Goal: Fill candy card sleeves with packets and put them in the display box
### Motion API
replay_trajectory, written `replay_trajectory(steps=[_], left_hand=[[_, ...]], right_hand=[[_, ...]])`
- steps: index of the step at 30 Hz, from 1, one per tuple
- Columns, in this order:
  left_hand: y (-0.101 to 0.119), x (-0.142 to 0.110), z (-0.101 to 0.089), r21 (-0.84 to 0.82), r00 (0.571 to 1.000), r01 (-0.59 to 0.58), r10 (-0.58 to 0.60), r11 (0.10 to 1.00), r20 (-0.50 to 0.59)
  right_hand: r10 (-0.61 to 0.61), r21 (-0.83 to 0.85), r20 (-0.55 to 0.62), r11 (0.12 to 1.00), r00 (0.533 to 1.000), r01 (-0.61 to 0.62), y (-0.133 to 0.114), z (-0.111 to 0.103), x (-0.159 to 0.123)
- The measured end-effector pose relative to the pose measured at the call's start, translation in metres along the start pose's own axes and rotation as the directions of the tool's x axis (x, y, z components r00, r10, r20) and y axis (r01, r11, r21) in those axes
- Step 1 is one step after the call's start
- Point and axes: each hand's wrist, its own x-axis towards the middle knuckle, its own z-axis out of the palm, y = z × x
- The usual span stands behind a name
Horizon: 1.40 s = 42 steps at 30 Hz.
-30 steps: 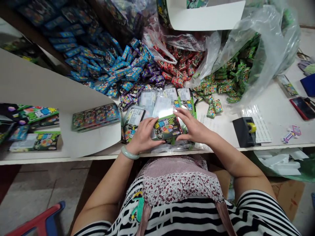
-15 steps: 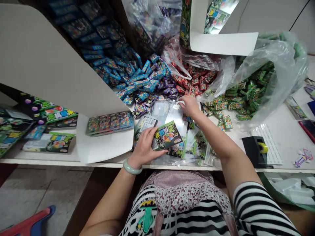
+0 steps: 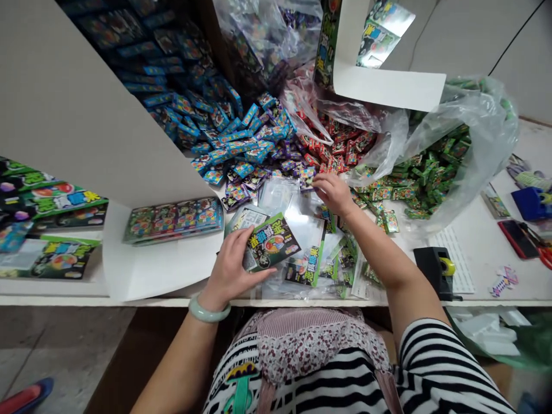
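Observation:
My left hand (image 3: 230, 264), with a pale green bangle at the wrist, grips a black-and-green printed candy bag (image 3: 272, 242), thumb along its lower edge. Further off, my right hand (image 3: 334, 192) has its fingertips closed on a small purple candy packet (image 3: 307, 177). That packet is at the front of a heap of purple packets (image 3: 284, 155). Between my hands lie clear plastic sleeves (image 3: 276, 195) and more black-and-green bags (image 3: 308, 261), overlapping one another. The inside of the held bag is hidden from me.
Blue packets (image 3: 241, 141) spill from a carton at left; red packets (image 3: 345, 144) and green packets (image 3: 444, 167) sit in clear plastic bags. An open white display box (image 3: 155, 267) stands left. At right are a tape dispenser (image 3: 435, 273) and a phone (image 3: 517, 238).
My right hand has come away from the sleeves with a small purple packet in its fingertips. The left hand still holds the bag. The whole view has shifted a little.

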Motion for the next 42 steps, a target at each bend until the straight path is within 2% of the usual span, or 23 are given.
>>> replay_trajectory(steps=[2, 4, 7, 10, 14, 16, 19, 21, 24, 26, 28, 30, 31, 33, 35, 38, 42], left_hand=[[-0.001, -0.001, 0.000, 0.004, 1.000, -0.003, 0.004, 1.000, -0.011], [-0.002, -0.002, 0.000, 0.011, 1.000, 0.002, -0.002, 1.000, -0.016], [-0.002, 0.000, 0.003, 0.025, 1.000, 0.013, -0.013, 1.000, -0.016], [0.001, 0.004, 0.006, 0.016, 1.000, 0.013, -0.014, 1.000, 0.001], [0.009, 0.006, 0.010, -0.004, 0.999, 0.041, -0.041, 0.999, 0.034], [0.011, 0.006, 0.011, -0.008, 0.997, 0.065, -0.065, 0.998, 0.047], [0.014, 0.008, 0.015, -0.005, 0.995, 0.071, -0.071, 0.997, 0.070], [0.015, 0.011, 0.018, 0.006, 0.992, 0.048, -0.048, 0.999, 0.113], [0.015, 0.013, 0.021, 0.026, 0.982, 0.005, -0.010, 1.000, 0.190], [0.015, 0.012, 0.021, 0.036, 0.976, -0.008, 0.000, 0.999, 0.216], [0.015, 0.011, 0.021, 0.043, 0.975, -0.022, 0.012, 0.999, 0.221], [0.016, 0.011, 0.021, 0.042, 0.975, -0.058, 0.048, 0.997, 0.217], [0.017, 0.012, 0.022, 0.037, 0.974, -0.081, 0.071, 0.996, 0.217], [0.020, 0.015, 0.023, 0.019, 0.966, -0.128, 0.120, 0.992, 0.230], [0.023, 0.017, 0.024, 0.003, 0.954, -0.170, 0.163, 0.986, 0.250], [0.026, 0.019, 0.023, 0.000, 0.947, -0.208, 0.202, 0.978, 0.252], [0.027, 0.017, 0.022, 0.006, 0.940, -0.214, 0.204, 0.977, 0.274]], right_hand=[[-0.033, 0.037, -0.063, 0.999, 0.998, 0.035, -0.016, -0.015, -0.040], [-0.013, 0.071, -0.102, 0.997, 0.995, 0.020, -0.031, -0.026, -0.078], [0.044, 0.105, -0.119, 0.994, 0.992, -0.031, -0.049, -0.031, -0.120], [0.085, 0.099, -0.047, 0.992, 0.995, -0.080, -0.061, -0.027, -0.144], [0.073, 0.093, 0.146, 0.992, 0.987, -0.087, -0.072, -0.029, -0.160], [0.092, 0.085, 0.191, 0.990, 0.977, -0.110, -0.075, -0.035, -0.163], [0.227, 0.044, 0.195, 0.970, 0.954, -0.240, -0.075, -0.040, -0.157], [0.301, 0.025, 0.242, 0.948, 0.922, -0.316, -0.073, -0.038, -0.147], [0.313, 0.067, 0.311, 0.935, 0.898, -0.349, -0.068, -0.033, -0.137], [0.338, 0.132, 0.226, 0.919, 0.914, -0.372, -0.067, -0.037, -0.135], [0.369, 0.195, 0.061, 0.907, 0.927, -0.374, -0.069, -0.049, -0.136], [0.337, 0.217, -0.055, 0.923, 0.940, -0.319, -0.075, -0.067, -0.135], [0.293, 0.207, -0.063, 0.939, 0.954, -0.275, -0.080, -0.077, -0.133], [0.195, 0.162, 0.005, 0.968, 0.981, -0.193, -0.090, -0.092, -0.127], [0.126, 0.118, 0.111, 0.983, 0.986, -0.139, -0.099, -0.101, -0.121], [0.056, 0.107, 0.230, 0.991, 0.972, -0.082, -0.105, -0.105, -0.116], [-0.019, 0.149, 0.280, 0.989, 0.960, -0.024, -0.103, -0.104, -0.116]])
